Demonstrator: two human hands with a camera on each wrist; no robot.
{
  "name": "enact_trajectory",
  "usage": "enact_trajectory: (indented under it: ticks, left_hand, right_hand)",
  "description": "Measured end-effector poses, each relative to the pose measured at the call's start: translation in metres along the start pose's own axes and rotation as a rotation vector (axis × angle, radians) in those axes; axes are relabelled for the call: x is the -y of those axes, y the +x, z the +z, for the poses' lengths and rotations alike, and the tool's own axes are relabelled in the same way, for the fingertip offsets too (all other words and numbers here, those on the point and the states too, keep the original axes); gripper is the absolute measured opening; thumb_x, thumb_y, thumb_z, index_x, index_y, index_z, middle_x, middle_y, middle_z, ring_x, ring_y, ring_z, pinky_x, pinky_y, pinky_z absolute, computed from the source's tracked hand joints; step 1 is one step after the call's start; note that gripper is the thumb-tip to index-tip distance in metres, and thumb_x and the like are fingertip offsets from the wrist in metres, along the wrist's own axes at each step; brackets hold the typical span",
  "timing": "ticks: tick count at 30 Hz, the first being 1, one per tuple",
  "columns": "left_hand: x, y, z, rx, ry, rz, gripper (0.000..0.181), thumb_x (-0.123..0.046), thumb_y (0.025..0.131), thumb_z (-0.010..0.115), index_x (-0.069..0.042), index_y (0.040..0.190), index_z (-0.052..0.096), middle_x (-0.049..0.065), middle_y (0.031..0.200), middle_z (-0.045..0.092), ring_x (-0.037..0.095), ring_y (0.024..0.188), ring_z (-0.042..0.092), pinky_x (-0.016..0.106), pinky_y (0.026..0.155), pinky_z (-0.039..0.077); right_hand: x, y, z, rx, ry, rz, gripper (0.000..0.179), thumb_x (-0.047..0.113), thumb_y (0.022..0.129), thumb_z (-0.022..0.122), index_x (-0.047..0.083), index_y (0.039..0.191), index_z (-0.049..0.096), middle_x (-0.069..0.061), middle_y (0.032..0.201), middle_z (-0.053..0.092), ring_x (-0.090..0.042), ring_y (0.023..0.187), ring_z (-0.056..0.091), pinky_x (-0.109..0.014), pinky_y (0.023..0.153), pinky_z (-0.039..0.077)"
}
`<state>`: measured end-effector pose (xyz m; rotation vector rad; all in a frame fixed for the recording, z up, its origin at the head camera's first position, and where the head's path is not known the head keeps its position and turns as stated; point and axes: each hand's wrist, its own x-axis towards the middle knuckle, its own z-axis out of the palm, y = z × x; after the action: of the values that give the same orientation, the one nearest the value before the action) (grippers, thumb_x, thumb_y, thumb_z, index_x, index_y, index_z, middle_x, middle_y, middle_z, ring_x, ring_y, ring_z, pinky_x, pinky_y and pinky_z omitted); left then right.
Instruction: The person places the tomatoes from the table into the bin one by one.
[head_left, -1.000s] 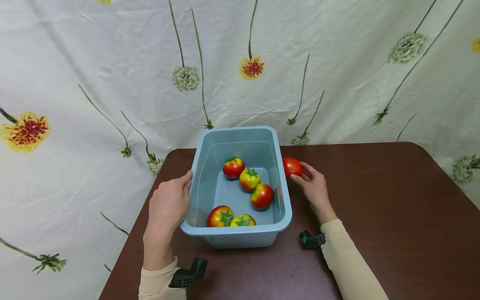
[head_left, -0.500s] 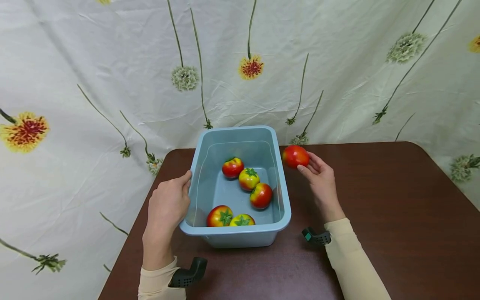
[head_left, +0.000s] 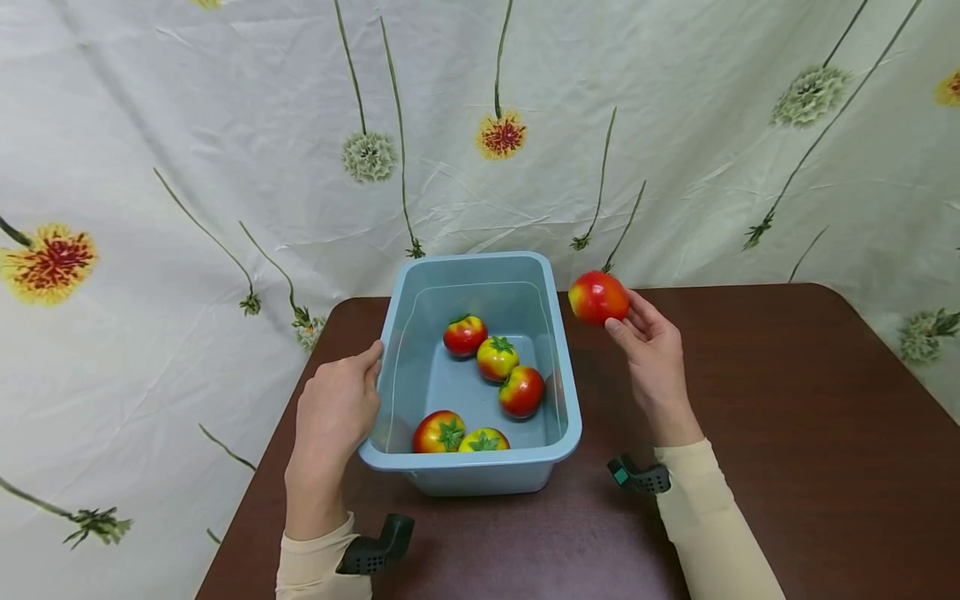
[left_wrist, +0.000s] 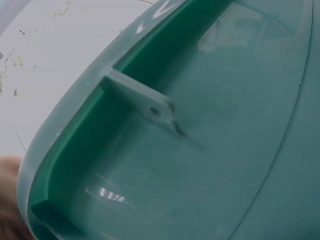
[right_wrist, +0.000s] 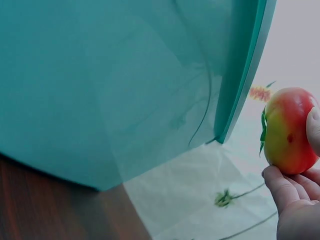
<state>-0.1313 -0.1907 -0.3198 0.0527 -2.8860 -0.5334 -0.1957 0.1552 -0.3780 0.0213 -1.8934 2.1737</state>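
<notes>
A light blue plastic bin (head_left: 472,461) stands on the table with several red and yellow tomatoes inside, among them a tomato (head_left: 465,336) toward the far end. My left hand (head_left: 337,408) grips the bin's left rim, its fingertips hidden under the edge. Just right of the bin, my right hand (head_left: 656,358) pinches a red tomato (head_left: 597,297) between thumb and fingers, raised to about the height of the far rim. In the right wrist view, this tomato (right_wrist: 290,131) shows a yellow-green side and green leaves, apart from the bin wall (right_wrist: 125,90).
The dark brown table (head_left: 787,417) stretches out to the right of the bin, with rounded far corners. Behind it hangs a white cloth (head_left: 675,125) printed with flowers. Each wrist carries a black camera band, such as the right band (head_left: 637,475).
My right hand has lifted the red tomato from beside the bin's right wall, up and slightly to the right. My left hand and the bin have stayed in place.
</notes>
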Motion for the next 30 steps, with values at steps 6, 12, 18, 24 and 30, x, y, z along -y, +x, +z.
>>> enact_trajectory:
  ticks: [6, 12, 18, 24, 30]
  left_hand:
    - [0.0, 0.0, 0.0, 0.004, -0.001, -0.005, 0.041, -0.015, 0.098, 0.055, -0.009, 0.138, 0.054, 0.025, 0.117, 0.067, 0.03, 0.064, 0.06, 0.04, 0.054, 0.05]
    - [0.001, 0.0, 0.0, 0.008, -0.002, -0.008, 0.041, -0.015, 0.098, 0.055, -0.009, 0.139, 0.054, 0.025, 0.116, 0.068, 0.031, 0.066, 0.062, 0.04, 0.055, 0.05]
    - [0.002, 0.0, 0.0, 0.006, -0.006, -0.006, 0.041, -0.014, 0.098, 0.055, -0.008, 0.139, 0.054, 0.025, 0.113, 0.069, 0.03, 0.065, 0.061, 0.038, 0.054, 0.049]
    - [0.002, 0.001, 0.002, -0.007, -0.008, 0.009, 0.04, -0.014, 0.098, 0.055, -0.007, 0.138, 0.054, 0.025, 0.114, 0.069, 0.028, 0.062, 0.059, 0.035, 0.052, 0.047]
    - [0.002, 0.001, 0.002, -0.003, -0.01, 0.004, 0.04, -0.014, 0.098, 0.054, -0.008, 0.138, 0.054, 0.025, 0.117, 0.067, 0.029, 0.063, 0.06, 0.036, 0.053, 0.048]
  right_hand:
    - [0.01, -0.01, 0.008, 0.071, -0.023, -0.056, 0.057, 0.013, 0.091, 0.067, 0.008, 0.145, 0.047, -0.016, 0.146, 0.05, -0.021, 0.123, 0.059, -0.02, 0.092, 0.049]
    - [0.014, -0.019, 0.019, 0.153, -0.063, -0.117, 0.058, 0.011, 0.089, 0.07, 0.01, 0.143, 0.049, -0.015, 0.143, 0.052, -0.018, 0.119, 0.062, -0.022, 0.088, 0.051]
    - [0.017, -0.026, 0.03, 0.223, -0.131, -0.173, 0.061, 0.008, 0.087, 0.072, 0.009, 0.143, 0.049, -0.012, 0.141, 0.055, -0.024, 0.122, 0.061, -0.023, 0.088, 0.051]
    - [0.023, -0.034, 0.039, 0.26, -0.185, -0.203, 0.063, 0.008, 0.086, 0.073, 0.009, 0.143, 0.049, -0.01, 0.14, 0.057, -0.027, 0.123, 0.06, -0.025, 0.089, 0.051]
    - [0.025, -0.043, 0.05, 0.278, -0.215, -0.27, 0.066, 0.008, 0.084, 0.074, 0.006, 0.144, 0.047, -0.009, 0.14, 0.057, -0.023, 0.125, 0.059, -0.029, 0.091, 0.05]
